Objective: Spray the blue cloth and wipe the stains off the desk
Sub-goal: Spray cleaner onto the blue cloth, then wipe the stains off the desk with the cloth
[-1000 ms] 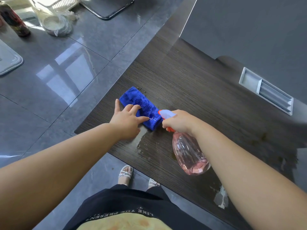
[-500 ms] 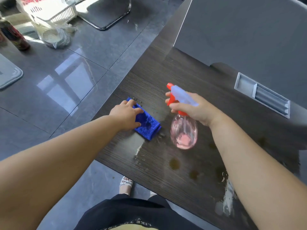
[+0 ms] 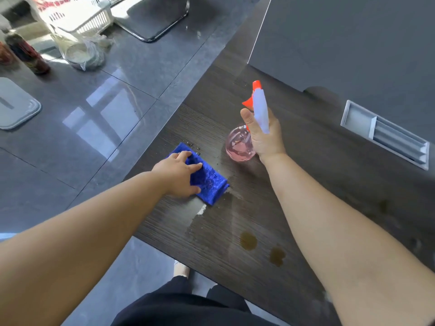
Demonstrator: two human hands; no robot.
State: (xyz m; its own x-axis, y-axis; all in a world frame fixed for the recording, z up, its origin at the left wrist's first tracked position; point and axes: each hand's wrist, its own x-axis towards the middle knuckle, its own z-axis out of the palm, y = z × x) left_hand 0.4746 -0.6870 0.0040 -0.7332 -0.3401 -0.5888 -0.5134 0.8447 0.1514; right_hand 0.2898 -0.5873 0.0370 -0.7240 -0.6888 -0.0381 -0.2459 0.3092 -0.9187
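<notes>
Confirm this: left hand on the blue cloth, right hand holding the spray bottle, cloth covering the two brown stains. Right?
Not the last part: in the head view the two brown stains lie bare on the desk, apart from the blue cloth. The rest holds.

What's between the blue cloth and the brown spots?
Only a wet smear on the desk, between blue cloth and brown spots, in the head view.

Only red print on the white bag (image 3: pixel 44 7), too blurred to read.
</notes>
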